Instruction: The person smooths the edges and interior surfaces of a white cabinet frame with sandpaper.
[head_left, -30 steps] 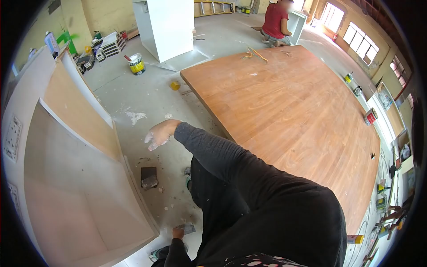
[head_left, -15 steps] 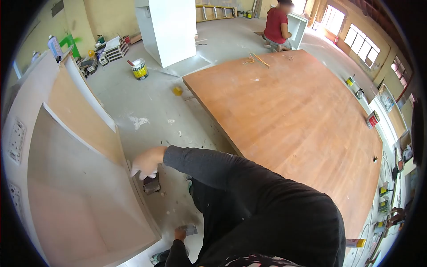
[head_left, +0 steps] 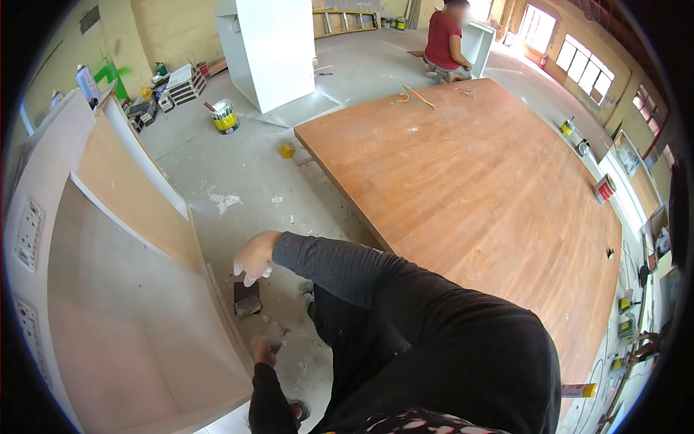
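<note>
My right hand [head_left: 256, 257] hangs over the floor beside the cabinet, its whitened fingertips pointing down and slightly apart with nothing visible in them. Just under it, a dark flat piece with a greyish lump [head_left: 247, 300] lies on the floor. Lower down, my left hand [head_left: 265, 352] is closed on a flat greyish scraper [head_left: 275, 334], blurred, close to that dark piece. To the left stands the white-edged cabinet [head_left: 130, 282], with sockets [head_left: 30, 233] on its side.
A large wooden panel [head_left: 470, 188] fills the right side. Ahead are a paint bucket [head_left: 225, 117], a yellow lump [head_left: 286, 150] and a tall white cabinet [head_left: 271, 58]. A person in red [head_left: 444, 40] crouches beyond the panel. Cans [head_left: 605, 189] stand at the far right.
My right hand has shifted slightly right, uncovering more of the dark piece. My left hand has moved up and left with the scraper, towards that piece.
</note>
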Demonstrator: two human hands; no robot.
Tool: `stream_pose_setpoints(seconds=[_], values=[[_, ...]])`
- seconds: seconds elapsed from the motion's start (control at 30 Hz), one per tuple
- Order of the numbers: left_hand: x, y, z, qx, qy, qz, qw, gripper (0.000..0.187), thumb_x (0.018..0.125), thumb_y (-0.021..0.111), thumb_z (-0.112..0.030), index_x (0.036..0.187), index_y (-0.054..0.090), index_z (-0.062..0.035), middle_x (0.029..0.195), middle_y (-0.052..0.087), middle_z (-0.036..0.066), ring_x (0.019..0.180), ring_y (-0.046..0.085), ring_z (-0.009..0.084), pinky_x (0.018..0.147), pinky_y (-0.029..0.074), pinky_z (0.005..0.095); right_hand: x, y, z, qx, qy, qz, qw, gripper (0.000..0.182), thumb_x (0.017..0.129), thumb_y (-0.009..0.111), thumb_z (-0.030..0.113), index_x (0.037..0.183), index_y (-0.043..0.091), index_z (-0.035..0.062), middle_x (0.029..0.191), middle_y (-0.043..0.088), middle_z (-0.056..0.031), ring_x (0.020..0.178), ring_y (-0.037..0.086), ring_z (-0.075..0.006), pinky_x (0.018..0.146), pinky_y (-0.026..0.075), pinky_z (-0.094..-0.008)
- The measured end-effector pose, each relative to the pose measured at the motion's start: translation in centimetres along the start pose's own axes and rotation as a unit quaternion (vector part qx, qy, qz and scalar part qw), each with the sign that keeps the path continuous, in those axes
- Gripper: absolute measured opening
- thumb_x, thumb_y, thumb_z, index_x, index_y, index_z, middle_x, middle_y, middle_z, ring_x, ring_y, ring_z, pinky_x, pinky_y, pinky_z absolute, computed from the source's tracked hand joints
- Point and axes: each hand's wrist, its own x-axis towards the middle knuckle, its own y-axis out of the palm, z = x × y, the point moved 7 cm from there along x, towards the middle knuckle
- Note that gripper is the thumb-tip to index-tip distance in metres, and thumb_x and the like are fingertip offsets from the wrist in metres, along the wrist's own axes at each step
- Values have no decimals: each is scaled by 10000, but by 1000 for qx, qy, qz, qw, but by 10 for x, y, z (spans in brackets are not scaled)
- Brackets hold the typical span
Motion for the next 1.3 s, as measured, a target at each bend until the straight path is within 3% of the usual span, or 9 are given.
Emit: stream_pose_setpoints(seconds=[0.17,0.23,0.67,0.9,0.97,1.1,1.17,1.2,1.3], values=[[52,-43,31,-368,-35,-135,919,350,887,504,-173,1216,535,-58,1234,511,160,1080,522,359,964,382,505,-6,-3,4,-6,-11,0,1000,600,841,626,324,1347,475,40,679,651,-69,604,594,-187,597,476,-330],[26,-58,-25,-762,-194,-6,618,407,927,405,-219,1299,413,-53,1300,441,145,1102,507,345,987,356,548,-6,-2,2,6,-6,5,1000,595,841,623,317,1346,477,39,678,650,-76,602,592,-185,598,477,-325],[-93,154,-19,-599,-321,116,724,395,896,508,-297,1237,501,-96,1031,616,105,864,615,249,692,489,420,-3,-2,-2,28,-4,3,1000,610,850,607,356,1356,465,47,752,668,-105,673,627,-224,679,490,-357],[-88,202,8,-332,-101,226,910,294,886,521,-146,1143,617,-42,831,658,96,725,639,209,598,500,339,-5,-3,1,17,-13,-3,1000,616,851,608,364,1358,463,48,743,664,-110,669,621,-217,667,488,-351],[-65,176,13,-278,38,55,958,276,875,538,-151,1108,611,-22,823,654,105,697,639,213,583,500,335,-5,-4,3,25,-15,-8,1000,617,850,608,364,1360,462,49,740,663,-110,667,619,-214,660,486,-349],[-58,120,-1,-514,87,-30,853,204,871,541,-144,1018,599,-15,860,650,109,688,644,222,570,506,327,-4,-4,2,17,1,0,1000,616,849,611,361,1363,462,55,721,657,-100,656,613,-202,650,482,-347],[-76,111,-2,-582,-228,-18,780,166,874,540,-141,967,579,-9,882,647,118,678,647,226,560,509,329,-2,-4,-1,12,12,-3,1000,618,848,613,362,1364,462,58,709,652,-93,649,607,-198,648,480,-348],[-77,120,5,-580,-227,-19,782,166,874,540,-141,967,579,-9,882,647,118,678,647,226,560,509,329,-1,-3,-2,19,8,-3,1000,629,846,613,365,1373,452,62,695,644,-90,642,601,-195,646,478,-347],[-70,132,8,-405,69,-46,910,186,876,554,-154,969,574,5,853,640,120,687,645,221,561,503,338,-7,-4,-1,28,6,-11,1000,591,845,612,371,1331,491,57,678,629,-86,630,588,-193,631,474,-354]])
